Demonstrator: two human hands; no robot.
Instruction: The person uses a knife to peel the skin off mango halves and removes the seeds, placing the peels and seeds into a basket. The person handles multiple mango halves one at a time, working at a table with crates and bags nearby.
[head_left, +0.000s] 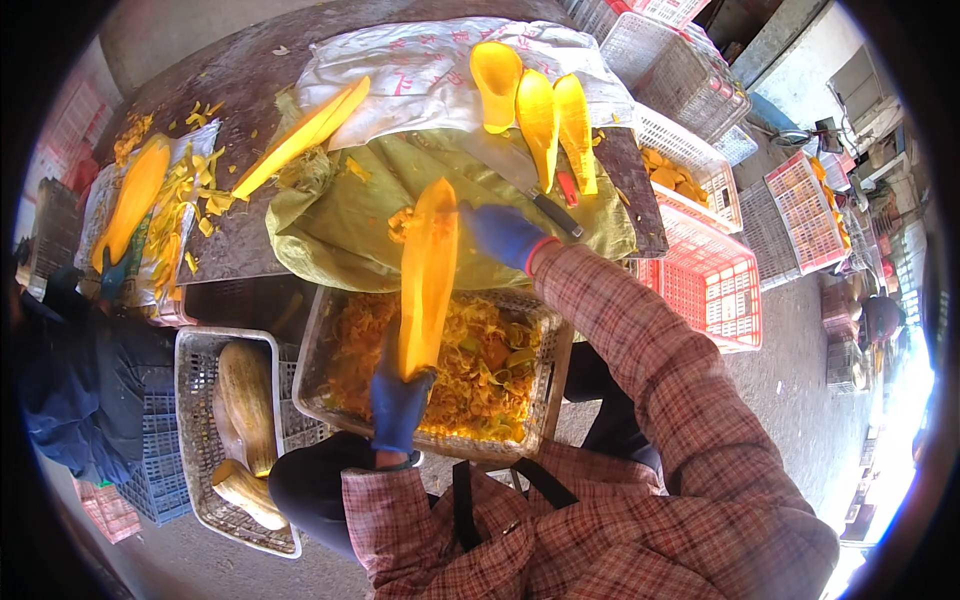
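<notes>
In my blue-gloved left hand is the lower end of a long peeled squash half, pointing away from me. My right hand, gloved in blue, is at the right side of its far end; any tool in those fingers is hidden. Stringy orange pulp shows at the squash's left edge. Below it a plastic crate holds squash pulp and scraps. On the green woven sack lie a broad-bladed knife with a dark handle and a red-handled tool.
Three peeled halves rest on a white sack, another piece to their left. Whole squashes fill a crate at left. A co-worker's gloved hand touches a squash. Red and white crates stand at right.
</notes>
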